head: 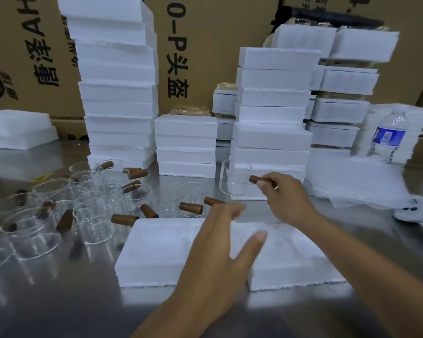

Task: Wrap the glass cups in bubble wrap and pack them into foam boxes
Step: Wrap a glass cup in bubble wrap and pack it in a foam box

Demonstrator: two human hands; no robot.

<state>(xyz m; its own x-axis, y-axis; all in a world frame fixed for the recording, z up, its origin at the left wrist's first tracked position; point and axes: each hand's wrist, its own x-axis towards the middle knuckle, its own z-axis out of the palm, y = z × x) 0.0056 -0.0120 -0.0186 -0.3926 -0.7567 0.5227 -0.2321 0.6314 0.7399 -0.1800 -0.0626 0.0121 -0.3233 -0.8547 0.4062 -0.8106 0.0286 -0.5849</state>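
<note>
1. Foam box (156, 252) lies flat on the steel counter (59, 301), nearest the person. The left hand (220, 242) is over it, its grip wide open, fingers straight and spread, holding nothing.
2. Just beyond, the right hand (288, 198) has its grip pinched on the brown handle (255, 179) of an upright glass cup (235, 179).
3. To the left, more glass cups (91, 215) crowd the counter.
4. Farther back stand stacks of foam boxes (120, 93), a water bottle (388, 135) and cardboard cartons (205, 45).
</note>
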